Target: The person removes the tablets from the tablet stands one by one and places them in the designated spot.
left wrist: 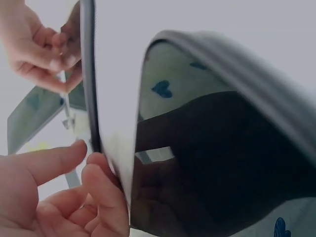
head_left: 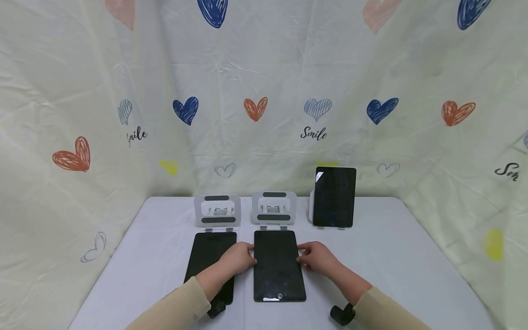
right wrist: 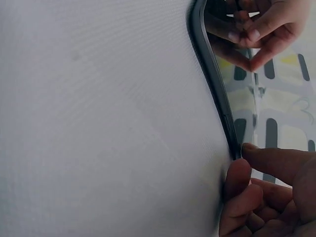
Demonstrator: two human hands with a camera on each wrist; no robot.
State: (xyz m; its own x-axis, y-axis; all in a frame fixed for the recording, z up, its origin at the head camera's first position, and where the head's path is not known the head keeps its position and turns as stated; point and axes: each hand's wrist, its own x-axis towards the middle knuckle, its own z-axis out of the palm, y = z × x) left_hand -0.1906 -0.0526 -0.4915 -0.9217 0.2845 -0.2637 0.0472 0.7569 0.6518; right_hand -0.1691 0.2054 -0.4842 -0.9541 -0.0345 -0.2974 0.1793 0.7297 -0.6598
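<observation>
A black tablet (head_left: 278, 270) lies screen up in the middle of the table, its far end close to a white folding stand (head_left: 292, 208). My left hand (head_left: 238, 257) grips its left edge with thumb and curled fingers. On the opposite edge my right hand (head_left: 319, 257) pinches in the same way. The left wrist view has my left thumb and fingers (left wrist: 101, 190) at the dark rim. In the right wrist view, the fingers of my right hand (right wrist: 271, 192) meet the other rim. Beneath my left forearm lies a second black tablet (head_left: 208, 250), partly covered.
Another white stand (head_left: 237, 211) stands behind the left tablet. At the back right, a third tablet (head_left: 334, 197) leans upright on its stand. The white table (head_left: 396, 256) extends to both sides, with a heart-printed curtain (head_left: 255, 64) behind it.
</observation>
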